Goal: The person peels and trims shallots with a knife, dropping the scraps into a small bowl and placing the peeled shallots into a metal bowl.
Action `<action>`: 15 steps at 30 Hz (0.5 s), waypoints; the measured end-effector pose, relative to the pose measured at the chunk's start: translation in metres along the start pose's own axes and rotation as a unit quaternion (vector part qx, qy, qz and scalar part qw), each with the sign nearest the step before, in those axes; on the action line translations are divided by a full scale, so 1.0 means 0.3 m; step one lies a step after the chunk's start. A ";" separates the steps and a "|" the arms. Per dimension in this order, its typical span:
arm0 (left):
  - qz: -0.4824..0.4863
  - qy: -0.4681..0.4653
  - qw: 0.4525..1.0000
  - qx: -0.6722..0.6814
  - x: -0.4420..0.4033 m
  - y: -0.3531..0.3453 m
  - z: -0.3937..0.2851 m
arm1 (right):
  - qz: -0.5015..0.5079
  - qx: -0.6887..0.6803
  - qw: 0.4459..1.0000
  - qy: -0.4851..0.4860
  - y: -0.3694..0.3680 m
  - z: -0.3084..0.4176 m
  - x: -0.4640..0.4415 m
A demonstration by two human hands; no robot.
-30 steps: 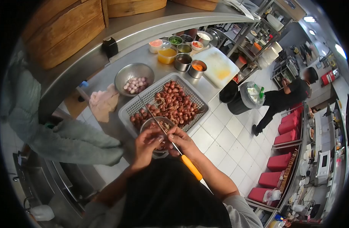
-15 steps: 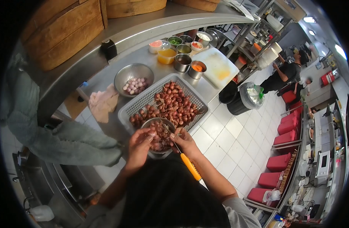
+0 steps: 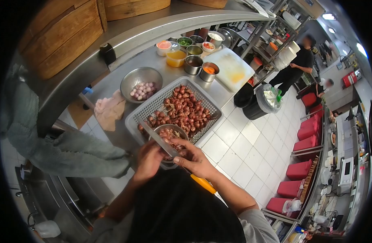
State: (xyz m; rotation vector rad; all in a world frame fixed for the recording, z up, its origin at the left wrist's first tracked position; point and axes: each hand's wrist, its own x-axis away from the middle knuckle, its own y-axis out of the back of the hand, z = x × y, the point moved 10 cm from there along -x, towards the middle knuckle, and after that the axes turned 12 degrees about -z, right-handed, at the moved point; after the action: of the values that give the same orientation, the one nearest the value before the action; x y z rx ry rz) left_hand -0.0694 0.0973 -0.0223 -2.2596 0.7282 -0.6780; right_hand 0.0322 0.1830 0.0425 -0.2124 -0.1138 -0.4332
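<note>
My right hand (image 3: 194, 159) is closed round a knife (image 3: 159, 139) with an orange-yellow handle. Its blade points up and left across a small metal bowl (image 3: 185, 133) of reddish shallot skins. My left hand (image 3: 148, 161) is curled just beneath the blade, and whatever its fingers hold is hidden. The bowl sits at the near side of a grey plastic basket (image 3: 131, 119), where many unpeeled shallots (image 3: 186, 106) are heaped. Beyond the basket's left corner, a steel mixing bowl (image 3: 131, 79) contains several peeled, pale purple shallots (image 3: 144, 90).
A pinkish cloth (image 3: 109, 109) lies by the steel bowl. Tubs, including orange liquid (image 3: 176, 58), and a white cutting board (image 3: 234, 71) stand at the back. A lined bin (image 3: 255, 109) is on the tiled floor to the right. A co-worker (image 3: 301, 60) stands beyond it.
The knife blade has swung up and left over the small bowl, in front of my left fingers. The co-worker in the background has shifted and now stands more upright.
</note>
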 end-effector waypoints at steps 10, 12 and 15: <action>0.009 0.028 1.000 -0.006 0.031 -0.033 0.001 | -0.010 0.006 0.999 0.030 -0.017 0.046 0.010; 0.001 0.024 1.000 0.005 0.031 -0.016 0.016 | -0.013 0.013 0.999 0.035 -0.017 0.051 0.011; 0.012 0.015 1.000 0.010 0.030 -0.028 0.013 | -0.014 0.012 0.999 0.039 -0.018 0.052 0.010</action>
State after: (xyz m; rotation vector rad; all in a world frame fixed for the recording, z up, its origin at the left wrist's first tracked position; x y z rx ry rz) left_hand -0.0579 0.0983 -0.0164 -2.2239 0.7594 -0.7067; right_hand 0.0317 0.1806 0.0591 -0.1699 -0.0449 -0.4682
